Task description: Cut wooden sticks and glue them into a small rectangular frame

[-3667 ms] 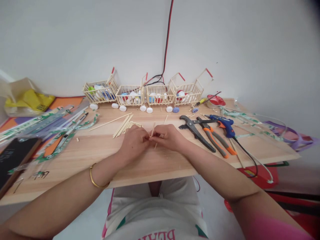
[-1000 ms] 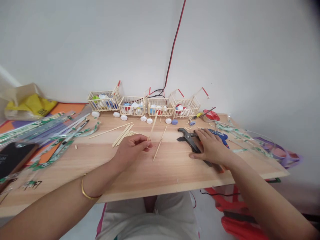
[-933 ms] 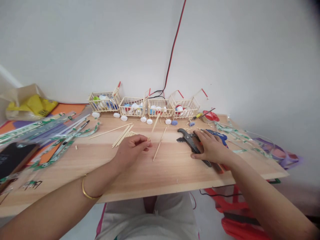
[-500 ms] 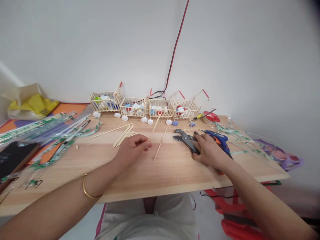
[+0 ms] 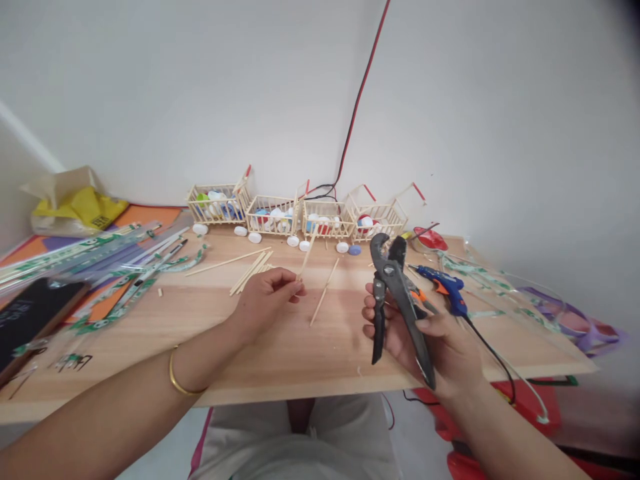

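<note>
Faintly, a stick (image 5: 305, 257) shows in the left hand (image 5: 265, 301); right hand (image 5: 443, 343) grips pliers (image 5: 393, 287)

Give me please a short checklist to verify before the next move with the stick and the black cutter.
1. Left hand pinches the thin stick: ok.
2. Right hand grips the black cutter by both handles: ok.
3. Cutter jaws stand open: ok.
4. Cutter held above the table: ok.
5. Stick between the jaws: not ok, they are apart.
6. Cord of the glue gun free of the right wrist: cannot tell.
</note>
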`<state>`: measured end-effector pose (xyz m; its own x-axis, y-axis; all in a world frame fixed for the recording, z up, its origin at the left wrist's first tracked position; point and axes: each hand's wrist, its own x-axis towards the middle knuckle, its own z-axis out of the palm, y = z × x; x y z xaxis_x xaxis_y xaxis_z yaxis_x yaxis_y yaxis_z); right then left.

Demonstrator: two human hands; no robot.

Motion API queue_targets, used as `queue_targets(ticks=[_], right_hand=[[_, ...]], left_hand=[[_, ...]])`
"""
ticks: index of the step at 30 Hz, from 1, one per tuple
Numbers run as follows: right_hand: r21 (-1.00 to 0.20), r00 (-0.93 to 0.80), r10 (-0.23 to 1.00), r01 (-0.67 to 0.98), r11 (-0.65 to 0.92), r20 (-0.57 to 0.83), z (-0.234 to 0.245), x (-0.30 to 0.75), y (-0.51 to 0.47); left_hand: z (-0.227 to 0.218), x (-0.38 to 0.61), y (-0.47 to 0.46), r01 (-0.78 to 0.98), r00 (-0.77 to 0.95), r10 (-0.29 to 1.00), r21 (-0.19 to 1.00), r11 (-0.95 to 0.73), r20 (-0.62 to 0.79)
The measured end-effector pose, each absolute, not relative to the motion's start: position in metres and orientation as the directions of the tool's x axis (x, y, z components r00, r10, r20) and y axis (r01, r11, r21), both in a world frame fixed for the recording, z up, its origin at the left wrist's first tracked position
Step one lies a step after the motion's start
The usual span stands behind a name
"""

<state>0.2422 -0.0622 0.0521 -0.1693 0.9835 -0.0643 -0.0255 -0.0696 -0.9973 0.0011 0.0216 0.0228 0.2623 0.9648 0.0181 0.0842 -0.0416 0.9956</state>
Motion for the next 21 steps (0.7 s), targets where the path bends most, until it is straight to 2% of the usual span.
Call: queue_targets(ticks=[2,4,6,8,11,16,21], right_hand=[[-0.995,-0.191,0.98,0.088,-0.041,-0.058,0.054,0.238,-0.063],[-0.938,-0.183,0.982,0.346,0.021,-0.045,0.058,0.235,-0.063],[-0.774,-0.169,0.985,0.62,0.126,0.025,0.062,0.232,-0.063],[-0.59,-0.187,0.975,0.776,0.224,0.124,0.064,0.227,-0.061],[-0.461,-0.229,0.951,0.835,0.302,0.209,0.06,0.218,-0.057],[-0.442,-0.266,0.927,0.821,0.362,0.265,0.054,0.202,-0.051],[-0.427,-0.285,0.9,0.805,0.411,0.33,0.052,0.193,-0.049]], left_hand=[[0.024,0.001,0.021,0.1,0.25,0.968,0.993,-0.058,0.031],[0.024,0.0,0.02,0.125,0.232,0.97,0.987,-0.104,0.073],[0.023,-0.001,0.018,0.163,0.217,0.967,0.972,-0.171,0.134],[0.022,-0.003,0.016,0.207,0.21,0.957,0.948,-0.244,0.2],[0.023,-0.004,0.012,0.281,0.209,0.932,0.895,-0.347,0.296],[0.027,-0.005,0.007,0.377,0.248,0.867,0.782,-0.497,0.432],[0.026,-0.006,0.005,0.414,0.27,0.831,0.721,-0.556,0.487]])
